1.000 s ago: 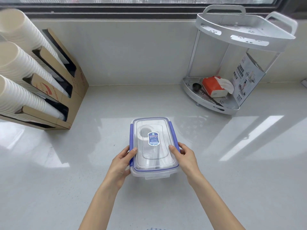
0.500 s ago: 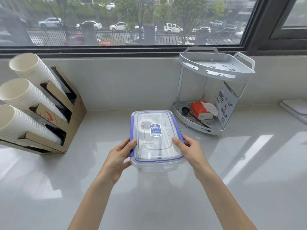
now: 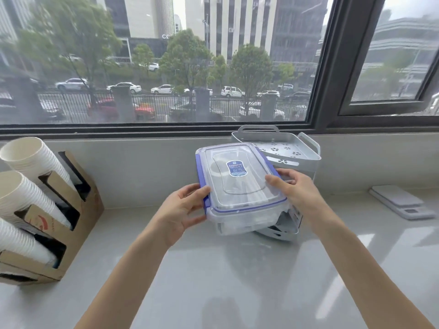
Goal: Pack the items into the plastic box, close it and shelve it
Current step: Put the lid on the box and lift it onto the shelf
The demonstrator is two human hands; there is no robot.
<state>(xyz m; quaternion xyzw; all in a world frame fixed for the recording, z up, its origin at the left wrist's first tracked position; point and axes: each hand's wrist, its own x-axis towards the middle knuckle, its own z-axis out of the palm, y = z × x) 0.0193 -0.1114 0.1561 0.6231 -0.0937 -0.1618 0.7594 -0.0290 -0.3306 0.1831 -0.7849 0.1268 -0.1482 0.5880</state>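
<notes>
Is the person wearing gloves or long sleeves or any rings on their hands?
No. The left hand and the right hand are both bare, with no gloves. No rings or watch show, and the fingers look plain with short nails. Both forearms are uncovered as far as the picture reaches, so no sleeves can be seen.

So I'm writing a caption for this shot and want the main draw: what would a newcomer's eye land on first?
First, the clear plastic box with its blue-clipped lid shut, held up over the counter between the left hand and right hand. Just behind it by the window stands a white two-tier corner rack. At far left, stacks of white paper cups lean out of a cardboard holder.
</notes>
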